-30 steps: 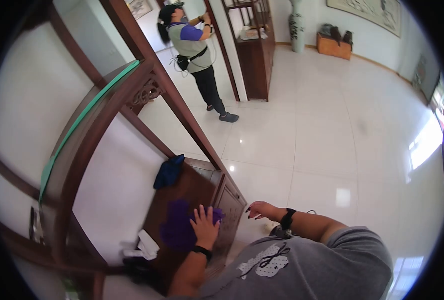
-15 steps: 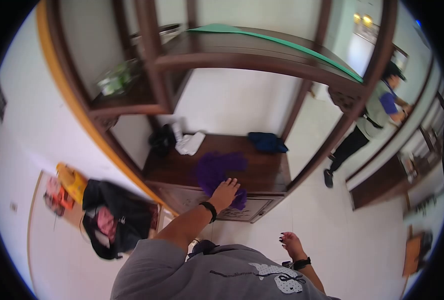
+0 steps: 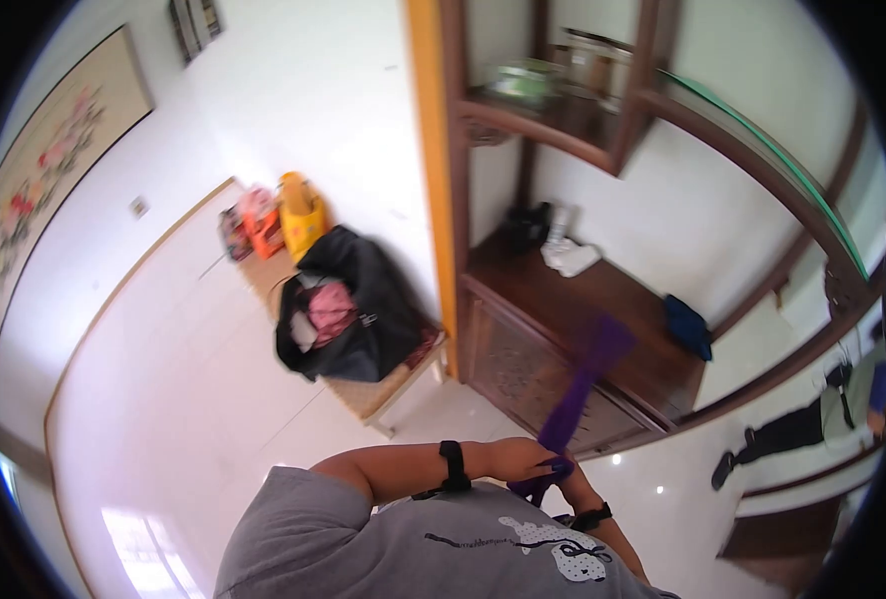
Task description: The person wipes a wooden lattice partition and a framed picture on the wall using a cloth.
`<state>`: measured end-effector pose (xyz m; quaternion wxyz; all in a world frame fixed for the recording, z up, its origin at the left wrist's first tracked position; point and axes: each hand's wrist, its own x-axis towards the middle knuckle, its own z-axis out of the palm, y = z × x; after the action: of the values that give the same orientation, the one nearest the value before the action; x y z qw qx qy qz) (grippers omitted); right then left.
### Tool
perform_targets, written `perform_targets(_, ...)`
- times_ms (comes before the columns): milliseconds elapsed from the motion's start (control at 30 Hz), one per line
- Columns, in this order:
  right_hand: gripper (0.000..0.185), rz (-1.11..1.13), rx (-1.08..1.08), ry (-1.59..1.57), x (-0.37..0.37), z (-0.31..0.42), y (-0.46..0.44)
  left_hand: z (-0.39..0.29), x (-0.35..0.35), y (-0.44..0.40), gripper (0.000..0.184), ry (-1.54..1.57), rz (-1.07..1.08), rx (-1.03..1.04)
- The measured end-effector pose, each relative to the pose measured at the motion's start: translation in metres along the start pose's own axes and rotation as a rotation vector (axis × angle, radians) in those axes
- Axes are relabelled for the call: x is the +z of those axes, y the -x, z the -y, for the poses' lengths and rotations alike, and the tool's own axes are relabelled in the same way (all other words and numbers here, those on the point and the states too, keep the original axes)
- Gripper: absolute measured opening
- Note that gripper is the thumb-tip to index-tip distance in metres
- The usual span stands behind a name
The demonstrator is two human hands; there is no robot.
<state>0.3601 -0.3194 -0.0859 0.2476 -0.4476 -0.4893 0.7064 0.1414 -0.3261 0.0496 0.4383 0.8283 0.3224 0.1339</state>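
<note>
Gathering the purple cloth [image 3: 568, 411] seems the step in hand: on my feed, the left hand [image 3: 521, 459] looks clenched on its near end, meeting the right hand [image 3: 570, 481], whose hold I can't tell. The cloth stretches out over the dark surface [image 3: 573, 299], contact unclear. I judge the next move calls for a firm hold, with the loose end controlled.

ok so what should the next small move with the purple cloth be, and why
Probably gather in the far end of the purple cloth: the left hand and right hand are close together at its near end, while the rest stretches out toward the brown cabinet, blurred, so whether it touches the top is unclear.
</note>
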Motion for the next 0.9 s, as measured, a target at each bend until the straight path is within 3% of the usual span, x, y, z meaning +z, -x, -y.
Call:
perform_targets(67,0.03,0.201,-0.113,0.189,0.034,-0.007,-0.015,0.001,0.001,0.048,0.024,-0.003,-0.11,-0.033)
perform_targets(200,0.035,0.499,0.05,0.489,0.129,0.017,-0.021,-0.011,0.004,0.169,0.024,0.042,-0.287,-0.163)
perform_targets(333,0.038,0.792,0.247,0.272,0.255,0.03,-0.003,-0.013,0.037,0.3,0.023,0.155,-0.417,-0.394)
perform_targets(367,0.037,0.88,0.299,0.136,0.291,0.042,0.009,-0.013,0.051,0.33,0.023,0.114,-0.524,-0.355)
perform_targets(400,0.035,0.841,0.331,0.263,0.322,0.055,0.024,-0.011,0.062,0.357,0.024,0.133,-0.576,-0.396)
perform_targets(467,0.037,1.074,0.313,0.39,0.349,-0.024,-0.001,-0.012,0.091,0.405,0.026,0.194,-0.665,-0.473)
perform_targets(500,0.037,1.1,0.288,0.308,0.374,-0.015,0.017,-0.027,0.09,0.424,0.03,0.247,-0.578,-0.601)
perform_targets(600,0.036,1.223,0.284,0.278,0.423,-0.028,0.029,-0.025,0.127,0.473,0.031,0.197,-0.755,-0.61)
perform_targets(633,0.034,1.211,0.322,0.307,0.432,-0.032,0.03,-0.028,0.131,0.487,0.03,0.222,-0.742,-0.713)
perform_targets(767,0.037,1.176,0.448,0.403,0.453,-0.024,0.033,-0.04,0.131,0.517,0.027,0.259,-0.834,-0.807)
perform_targets(900,0.043,1.136,0.496,0.374,0.45,-0.032,0.029,-0.021,0.137,0.524,0.023,0.224,-0.937,-0.693)
